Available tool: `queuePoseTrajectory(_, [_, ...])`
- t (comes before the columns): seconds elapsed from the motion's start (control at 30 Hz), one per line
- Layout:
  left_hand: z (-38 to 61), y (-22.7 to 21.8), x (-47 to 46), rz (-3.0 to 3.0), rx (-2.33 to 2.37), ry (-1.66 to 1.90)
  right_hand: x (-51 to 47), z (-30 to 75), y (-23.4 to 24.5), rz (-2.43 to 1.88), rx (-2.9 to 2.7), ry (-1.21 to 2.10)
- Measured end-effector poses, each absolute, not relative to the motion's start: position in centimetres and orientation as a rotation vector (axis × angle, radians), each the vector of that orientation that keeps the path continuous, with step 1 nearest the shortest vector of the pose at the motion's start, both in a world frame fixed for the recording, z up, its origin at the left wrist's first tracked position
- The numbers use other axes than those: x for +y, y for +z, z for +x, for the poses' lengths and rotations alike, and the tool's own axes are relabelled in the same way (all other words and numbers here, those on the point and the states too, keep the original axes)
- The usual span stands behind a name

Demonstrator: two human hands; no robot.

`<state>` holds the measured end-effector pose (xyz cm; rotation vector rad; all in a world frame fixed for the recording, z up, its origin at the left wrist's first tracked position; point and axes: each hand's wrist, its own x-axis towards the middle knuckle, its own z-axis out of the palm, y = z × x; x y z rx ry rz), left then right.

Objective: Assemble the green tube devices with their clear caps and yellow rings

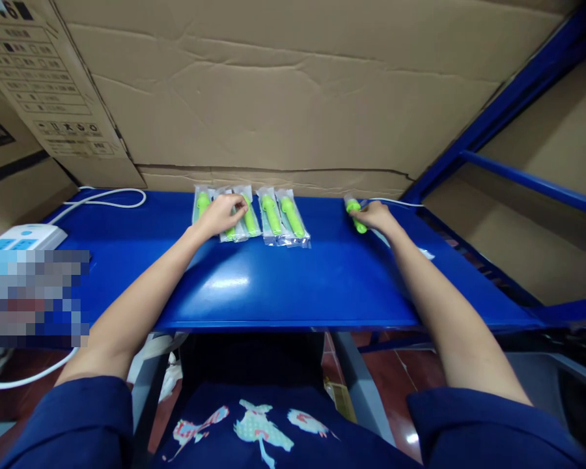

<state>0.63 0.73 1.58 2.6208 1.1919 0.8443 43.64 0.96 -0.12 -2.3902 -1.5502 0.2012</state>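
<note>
Several bright green, stick-shaped pieces in clear plastic bags lie side by side near the back of the blue table (pixel 283 293). My left hand (pixel 222 213) is over the left part of this row, fingers curled, partly covering a bagged green piece (pixel 230 232). Whether it grips a bag is hidden. Just right of its fingertips lies another bagged green piece (pixel 249 218). Two more, a bagged green piece (pixel 272 216) and the rightmost bagged green piece (pixel 293 218), lie apart from my hands. Farther right, my right hand (pixel 375 216) is closed on a green stick-shaped piece with a clear end (pixel 357 218), held tilted.
A tall cardboard sheet (pixel 273 98) stands along the table's back edge. At the left are a white power strip (pixel 27 238) with a white cable (pixel 112 198) and a pixelated patch. A blue metal frame (pixel 532 182) rises at the right.
</note>
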Motion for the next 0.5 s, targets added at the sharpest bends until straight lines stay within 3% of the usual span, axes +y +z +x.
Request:
queuePoseTrajectory(0.2, [0.7,1.5,0.8,2.628,1.180,0.844,-2.0,46.4,1.1,-1.998,-1.355,0.390])
queuePoseTrajectory(0.5, [0.7,1.3,0.7,2.661,1.170,0.806,-3.7,47.5,0.4,-2.095,-1.136,0.503])
